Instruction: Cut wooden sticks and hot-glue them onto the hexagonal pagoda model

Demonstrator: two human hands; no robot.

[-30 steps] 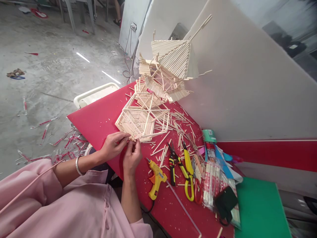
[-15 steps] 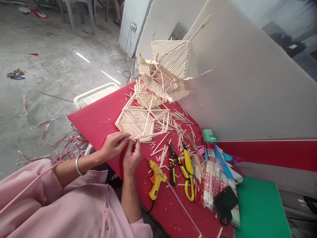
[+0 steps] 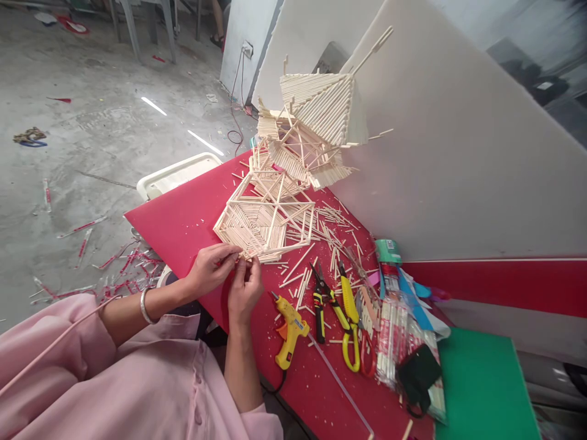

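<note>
A flat hexagonal frame of pale wooden sticks lies on the red table. My left hand and my right hand meet at the frame's near corner. Both are pinched together on a small stick piece there, too small to see clearly. A taller stick structure rises behind the frame, leaning against a white board. Loose cut sticks lie scattered to the right of the frame.
A yellow glue gun, black-handled cutters and yellow-handled pliers lie right of my hands. Packets of sticks, a black pouch and a green board sit further right. A white plastic chair stands beyond the table's left edge.
</note>
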